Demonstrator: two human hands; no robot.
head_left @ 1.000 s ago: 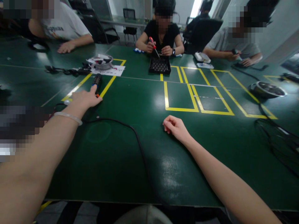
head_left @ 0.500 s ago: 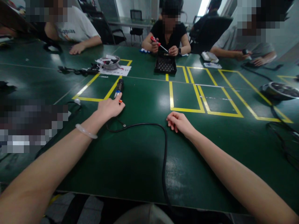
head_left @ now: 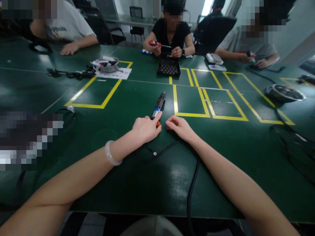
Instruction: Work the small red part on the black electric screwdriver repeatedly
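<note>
My left hand [head_left: 147, 128] is closed around the rear of an electric screwdriver [head_left: 159, 104], a black tool with a blue band and a thin bit pointing away from me. Something orange shows by my fingertips at its back end. Close by on the right, my right hand [head_left: 180, 127] rests with its fingers loosely curled, touching no tool; nothing shows in them. A black cable [head_left: 193, 183] runs under my right wrist toward the table's near edge, and a small ring terminal [head_left: 155, 153] lies below my left hand.
The green table [head_left: 118, 193] carries yellow tape outlines [head_left: 192, 115]. Across it, a person holds a red screwdriver [head_left: 154, 43] over a black tray [head_left: 168, 67] of small parts. A round metal-rimmed part [head_left: 105, 64] sits on paper; a similar round unit [head_left: 284, 92] stands right, with cables.
My left hand has moved right with the electric screwdriver, bringing it close to my right hand. The cable has shifted along. Across the table, the red screwdriver has tilted flatter.
</note>
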